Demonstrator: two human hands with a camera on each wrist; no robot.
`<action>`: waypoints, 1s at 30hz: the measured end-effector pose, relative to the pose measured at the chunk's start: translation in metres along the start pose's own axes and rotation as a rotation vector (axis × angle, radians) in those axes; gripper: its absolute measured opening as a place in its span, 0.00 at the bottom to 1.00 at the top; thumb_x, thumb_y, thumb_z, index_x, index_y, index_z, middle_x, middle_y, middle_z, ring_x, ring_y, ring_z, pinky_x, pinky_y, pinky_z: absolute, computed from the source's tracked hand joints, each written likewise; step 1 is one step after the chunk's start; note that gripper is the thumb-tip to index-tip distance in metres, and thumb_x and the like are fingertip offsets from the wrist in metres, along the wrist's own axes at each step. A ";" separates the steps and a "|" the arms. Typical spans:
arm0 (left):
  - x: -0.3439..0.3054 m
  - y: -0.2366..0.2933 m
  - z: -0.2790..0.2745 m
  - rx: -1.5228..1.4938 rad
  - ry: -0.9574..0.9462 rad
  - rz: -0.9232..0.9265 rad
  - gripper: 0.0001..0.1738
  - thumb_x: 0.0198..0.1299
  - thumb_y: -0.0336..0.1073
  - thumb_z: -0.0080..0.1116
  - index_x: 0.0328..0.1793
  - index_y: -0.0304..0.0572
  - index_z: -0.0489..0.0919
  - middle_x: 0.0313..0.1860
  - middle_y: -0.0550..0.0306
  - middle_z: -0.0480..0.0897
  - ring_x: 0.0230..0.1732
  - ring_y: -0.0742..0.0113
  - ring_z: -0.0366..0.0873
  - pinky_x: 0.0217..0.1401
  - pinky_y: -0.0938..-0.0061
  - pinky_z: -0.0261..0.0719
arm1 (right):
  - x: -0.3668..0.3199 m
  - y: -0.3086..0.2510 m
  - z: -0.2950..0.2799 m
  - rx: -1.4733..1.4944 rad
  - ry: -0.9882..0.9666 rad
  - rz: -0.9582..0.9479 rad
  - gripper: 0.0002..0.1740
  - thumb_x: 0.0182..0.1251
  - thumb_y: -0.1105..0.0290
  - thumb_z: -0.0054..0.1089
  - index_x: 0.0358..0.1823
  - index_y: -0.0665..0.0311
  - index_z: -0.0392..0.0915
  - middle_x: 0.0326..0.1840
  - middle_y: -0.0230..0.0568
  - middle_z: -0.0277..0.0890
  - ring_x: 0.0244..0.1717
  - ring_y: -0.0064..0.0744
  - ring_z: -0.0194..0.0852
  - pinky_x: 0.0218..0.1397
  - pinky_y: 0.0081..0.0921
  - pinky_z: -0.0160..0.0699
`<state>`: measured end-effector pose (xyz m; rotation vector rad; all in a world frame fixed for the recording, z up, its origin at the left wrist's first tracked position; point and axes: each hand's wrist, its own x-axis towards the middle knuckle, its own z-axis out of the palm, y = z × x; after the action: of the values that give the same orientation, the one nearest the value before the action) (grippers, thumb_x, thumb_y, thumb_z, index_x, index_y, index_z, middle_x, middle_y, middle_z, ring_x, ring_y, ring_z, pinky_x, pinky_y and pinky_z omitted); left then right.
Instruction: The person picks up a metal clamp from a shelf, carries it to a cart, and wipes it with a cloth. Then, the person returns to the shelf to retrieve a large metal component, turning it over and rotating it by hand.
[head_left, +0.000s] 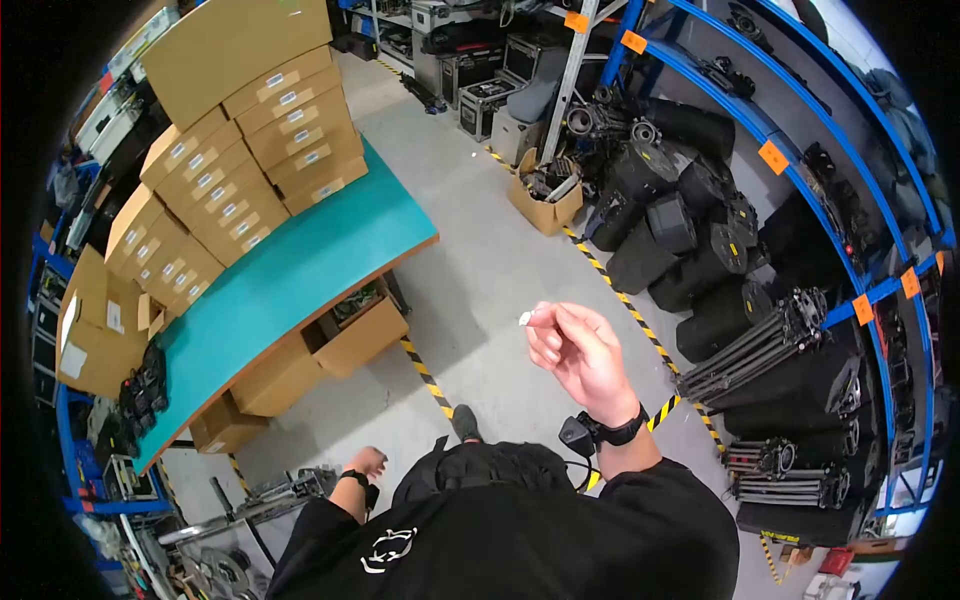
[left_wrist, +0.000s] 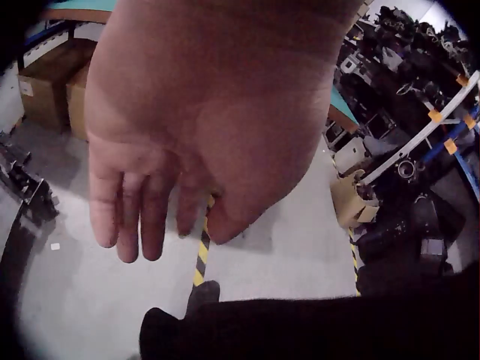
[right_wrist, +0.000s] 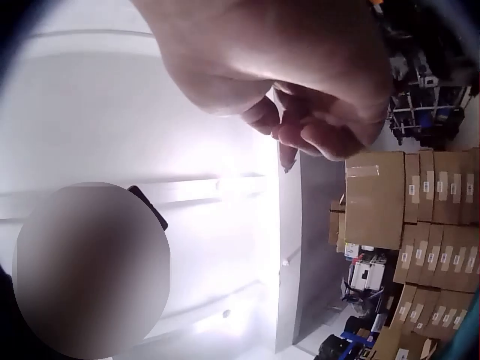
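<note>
My right hand (head_left: 583, 362) is raised over the aisle. Its thumb and index finger pinch a small white piece (head_left: 525, 319), too small to tell its kind. The other fingers curl in toward the palm; in the right wrist view this hand (right_wrist: 292, 75) is seen from below and largely covers what it holds. Down by my side hangs my left hand (head_left: 368, 463), and in its own wrist view the fingers (left_wrist: 129, 210) point loosely downward with nothing in them.
At the left, a teal-topped table (head_left: 330, 260) bears stacked cardboard boxes (head_left: 225, 200); an open carton (head_left: 365, 335) sits beneath it. Black cases (head_left: 690, 220), tripods (head_left: 760, 345) and blue shelving (head_left: 780, 160) line the right. Striped tape (head_left: 425, 375) marks the grey floor.
</note>
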<state>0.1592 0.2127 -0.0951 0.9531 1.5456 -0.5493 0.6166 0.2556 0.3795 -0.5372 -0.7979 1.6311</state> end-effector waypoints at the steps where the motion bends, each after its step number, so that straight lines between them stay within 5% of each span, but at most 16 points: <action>1: 0.000 0.024 -0.018 -0.011 0.073 0.037 0.19 0.63 0.44 0.52 0.51 0.38 0.81 0.38 0.50 0.86 0.32 0.58 0.84 0.33 0.63 0.84 | 0.015 -0.002 -0.002 -0.026 -0.013 -0.017 0.17 0.78 0.66 0.44 0.49 0.74 0.78 0.26 0.26 0.61 0.26 0.19 0.56 0.30 0.19 0.58; 9: 0.026 0.171 -0.091 0.220 0.154 0.109 0.17 0.60 0.41 0.53 0.47 0.37 0.83 0.38 0.51 0.86 0.35 0.59 0.85 0.35 0.65 0.84 | 0.114 -0.019 -0.034 -0.173 -0.014 -0.086 0.19 0.77 0.65 0.44 0.49 0.76 0.78 0.26 0.30 0.61 0.27 0.21 0.58 0.29 0.21 0.58; 11: 0.022 0.208 -0.093 0.195 0.151 0.230 0.18 0.56 0.42 0.53 0.37 0.32 0.82 0.31 0.49 0.85 0.29 0.59 0.82 0.33 0.63 0.82 | 0.139 -0.023 -0.049 -0.224 0.054 -0.064 0.19 0.77 0.66 0.44 0.50 0.76 0.79 0.27 0.30 0.62 0.27 0.22 0.59 0.30 0.20 0.58; 18: 0.038 0.350 -0.127 0.220 -0.049 0.274 0.19 0.60 0.46 0.54 0.45 0.36 0.82 0.35 0.52 0.85 0.30 0.60 0.83 0.31 0.66 0.82 | 0.234 -0.054 -0.119 -0.358 0.132 -0.032 0.20 0.77 0.67 0.43 0.55 0.76 0.78 0.30 0.32 0.67 0.29 0.21 0.62 0.31 0.19 0.61; 26: 0.124 0.514 -0.217 0.381 0.020 0.554 0.17 0.55 0.44 0.57 0.38 0.35 0.84 0.27 0.50 0.85 0.24 0.58 0.82 0.27 0.64 0.79 | 0.371 -0.137 -0.214 -0.257 0.071 -0.011 0.23 0.78 0.66 0.42 0.64 0.76 0.72 0.33 0.32 0.70 0.32 0.22 0.64 0.33 0.19 0.63; 28: 0.118 0.569 -0.243 0.332 -0.026 0.424 0.17 0.55 0.43 0.56 0.38 0.35 0.84 0.27 0.50 0.85 0.25 0.58 0.83 0.29 0.64 0.79 | 0.403 -0.155 -0.237 -0.278 0.058 -0.020 0.23 0.77 0.65 0.42 0.63 0.75 0.72 0.33 0.32 0.70 0.32 0.22 0.64 0.33 0.19 0.63; 30: 0.100 0.615 -0.265 0.342 0.121 0.547 0.16 0.55 0.41 0.55 0.38 0.36 0.84 0.27 0.49 0.84 0.24 0.59 0.81 0.27 0.65 0.78 | 0.433 -0.167 -0.260 -0.293 0.052 -0.028 0.23 0.77 0.65 0.42 0.63 0.75 0.72 0.33 0.33 0.70 0.32 0.22 0.64 0.34 0.19 0.64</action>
<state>0.5075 0.7898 -0.0345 1.6302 1.2342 -0.3692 0.8227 0.7463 0.3660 -0.7679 -1.0078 1.4764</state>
